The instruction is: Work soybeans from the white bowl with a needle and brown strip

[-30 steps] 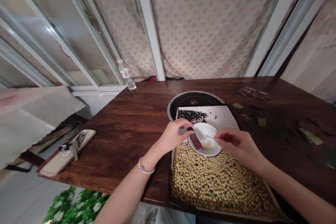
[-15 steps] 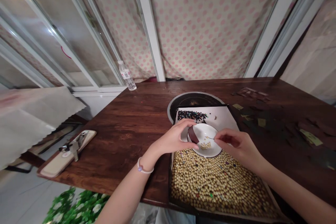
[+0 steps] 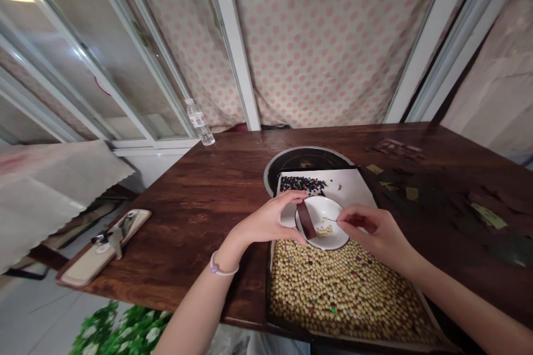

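Note:
My left hand [image 3: 272, 217] curves around the left side of a small white bowl [image 3: 322, 203], its thumb and fingers at the two ends of a dark brown strip [image 3: 307, 219]. The strip stands over the bowl's left part. Several small yellowish beads [image 3: 325, 231] lie in the bowl. My right hand [image 3: 370, 233] is closed in a pinch at the bowl's right rim, on a thin dark needle [image 3: 330, 219] that points left over the bowl. A yellowish bead shows near the needle's tip; whether it is threaded is too small to tell.
The bowl sits over a tray [image 3: 268, 288] full of yellowish beads [image 3: 333, 294], with dark beads [image 3: 302, 183] on its far part. Behind is a round black pan [image 3: 308, 156]. Scraps [image 3: 412, 193] lie right. A bottle [image 3: 200, 123] and a phone with keys [image 3: 104, 247] are left.
The brown strip looked bent and now appears straighter, turned more face-on. The left thumb has shifted slightly left. The right hand stays pinched on the needle, nearly in place.

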`<state>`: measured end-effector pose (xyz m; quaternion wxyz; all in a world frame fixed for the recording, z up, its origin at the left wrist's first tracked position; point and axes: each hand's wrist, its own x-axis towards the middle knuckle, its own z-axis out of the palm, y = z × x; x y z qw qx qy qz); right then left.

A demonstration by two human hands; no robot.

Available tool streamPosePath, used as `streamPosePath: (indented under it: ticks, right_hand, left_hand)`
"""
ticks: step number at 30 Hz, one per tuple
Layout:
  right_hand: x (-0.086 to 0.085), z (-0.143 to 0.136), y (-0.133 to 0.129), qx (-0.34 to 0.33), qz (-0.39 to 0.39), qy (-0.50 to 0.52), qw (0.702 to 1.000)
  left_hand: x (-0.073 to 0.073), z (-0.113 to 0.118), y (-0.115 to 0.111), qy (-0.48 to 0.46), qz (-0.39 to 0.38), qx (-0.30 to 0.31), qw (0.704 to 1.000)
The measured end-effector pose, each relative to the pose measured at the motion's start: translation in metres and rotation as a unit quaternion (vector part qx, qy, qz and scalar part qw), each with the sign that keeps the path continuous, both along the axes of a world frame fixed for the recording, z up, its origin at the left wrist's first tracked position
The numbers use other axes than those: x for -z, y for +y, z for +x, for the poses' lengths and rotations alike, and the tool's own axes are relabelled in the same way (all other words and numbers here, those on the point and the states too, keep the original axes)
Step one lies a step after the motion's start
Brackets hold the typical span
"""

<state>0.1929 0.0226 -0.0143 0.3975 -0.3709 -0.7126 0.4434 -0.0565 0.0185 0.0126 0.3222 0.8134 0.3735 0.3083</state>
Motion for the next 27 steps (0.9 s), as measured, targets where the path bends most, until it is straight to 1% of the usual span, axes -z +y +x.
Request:
streamPosePath:
  ticks: [2,5,9,14,22,27]
  right_hand:
    - [-0.0003,-0.0002,-0.0001,0.000,0.001,0.000,1.000]
    - [-0.0002,-0.0002,0.0000,0.001,0.006,-0.006,1.000]
    - [0.0002,-0.0002,0.0001,0.001,0.009,-0.006,1.000]
    - [0.0000,-0.0005,-0.0001,0.000,0.004,-0.005,1.000]
    - [0.0000,-0.0003,0.0005,0.001,0.002,-0.002,1.000]
    - [0.0000,-0.0005,0.0002,-0.001,-0.005,0.001,1.000]
  left_hand:
    - [-0.0015,0.0014,-0.0004,0.005,0.008,-0.012,1.000]
    - [-0.0015,0.0044,0.0004,0.017,0.041,-0.036,0.998]
    - [0.0015,0.0072,0.0024,0.035,0.071,-0.029,0.996]
    - [0.0020,0.0078,0.0020,0.045,0.072,-0.026,0.996]
    - [0.0008,0.0075,-0.0019,0.075,0.061,-0.048,0.994]
    - [-0.0002,0.0060,-0.0036,0.079,0.046,-0.024,0.996]
